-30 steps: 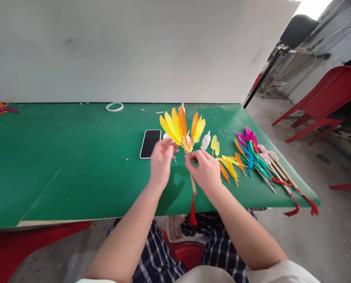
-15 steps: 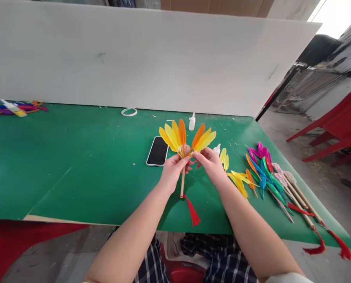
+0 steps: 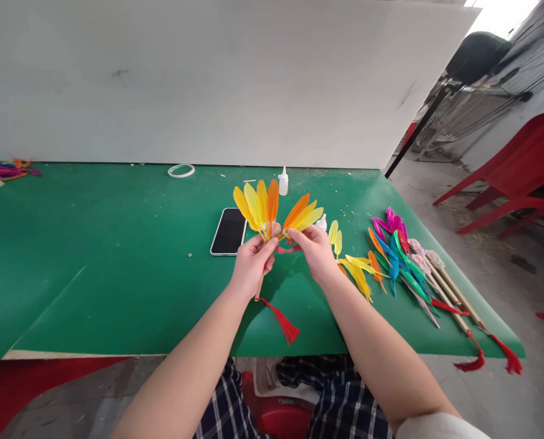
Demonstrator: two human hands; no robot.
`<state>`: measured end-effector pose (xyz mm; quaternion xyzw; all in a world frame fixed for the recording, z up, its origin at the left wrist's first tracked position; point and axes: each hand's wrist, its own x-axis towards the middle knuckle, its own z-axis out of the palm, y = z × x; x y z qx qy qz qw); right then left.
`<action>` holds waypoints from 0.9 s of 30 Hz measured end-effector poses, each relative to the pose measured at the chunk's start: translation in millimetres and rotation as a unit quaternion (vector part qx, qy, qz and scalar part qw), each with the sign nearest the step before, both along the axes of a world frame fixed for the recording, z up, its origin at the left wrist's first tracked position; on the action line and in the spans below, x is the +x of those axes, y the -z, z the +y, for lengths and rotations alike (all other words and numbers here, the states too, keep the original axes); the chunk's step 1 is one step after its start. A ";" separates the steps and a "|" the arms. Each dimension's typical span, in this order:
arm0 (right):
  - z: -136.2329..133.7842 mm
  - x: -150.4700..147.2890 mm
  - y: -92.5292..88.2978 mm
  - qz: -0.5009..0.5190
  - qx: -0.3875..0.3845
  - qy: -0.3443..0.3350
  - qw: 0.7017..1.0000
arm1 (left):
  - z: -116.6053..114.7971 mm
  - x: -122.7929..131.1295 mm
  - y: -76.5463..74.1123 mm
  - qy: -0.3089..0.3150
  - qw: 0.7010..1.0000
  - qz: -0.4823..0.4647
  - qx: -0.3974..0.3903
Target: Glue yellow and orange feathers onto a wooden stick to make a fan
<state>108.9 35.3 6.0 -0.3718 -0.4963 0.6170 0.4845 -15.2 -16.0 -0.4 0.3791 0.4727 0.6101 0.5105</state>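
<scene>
A fan of yellow and orange feathers (image 3: 272,209) on a wooden stick stands above the green table (image 3: 116,256). My left hand (image 3: 251,265) is closed round the stick just under the feathers. A red tassel (image 3: 283,321) hangs from the stick's lower end. My right hand (image 3: 315,250) pinches the base of the orange and yellow feathers on the fan's right side. Both hands meet at the fan's centre.
A black phone (image 3: 229,231) lies left of the fan. Two small white glue bottles (image 3: 283,182) (image 3: 321,223) stand behind it, and a white ring (image 3: 181,171) lies by the white backboard. Loose coloured feathers (image 3: 390,250) and tasselled sticks (image 3: 454,292) lie at right. Red chair (image 3: 513,177) beyond.
The stick passed from my right hand into my left hand. My right hand moved up to the feathers on the fan's right side, which now spread lower and wider.
</scene>
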 end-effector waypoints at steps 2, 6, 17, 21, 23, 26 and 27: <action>0.1 -0.2 0.9 -0.004 0.002 0.006 1.000 | 0.1 -0.5 0.8 0.003 1.000 0.010 0.001; 0.0 -0.5 2.2 0.001 0.005 0.006 1.000 | 0.0 0.1 1.4 0.004 1.000 0.015 0.001; -1.6 -1.6 -1.3 0.000 -0.001 -0.007 1.000 | -1.4 4.9 -0.6 -0.011 0.999 -0.015 -0.026; -2.7 -2.0 -1.6 -0.004 -0.001 -0.012 1.000 | -2.1 6.2 -0.5 -0.003 0.999 -0.020 -0.030; -2.8 -1.9 -1.1 -0.005 0.000 -0.016 1.000 | -2.0 6.3 -0.1 -0.004 0.999 -0.019 -0.030; -2.9 -1.8 -0.7 -0.005 0.003 -0.014 1.000 | -1.4 6.0 0.7 -0.007 0.999 -0.009 -0.031; -3.0 -1.8 -0.8 -0.007 0.003 -0.012 1.000 | -1.1 5.8 0.9 -0.009 0.999 -0.005 -0.032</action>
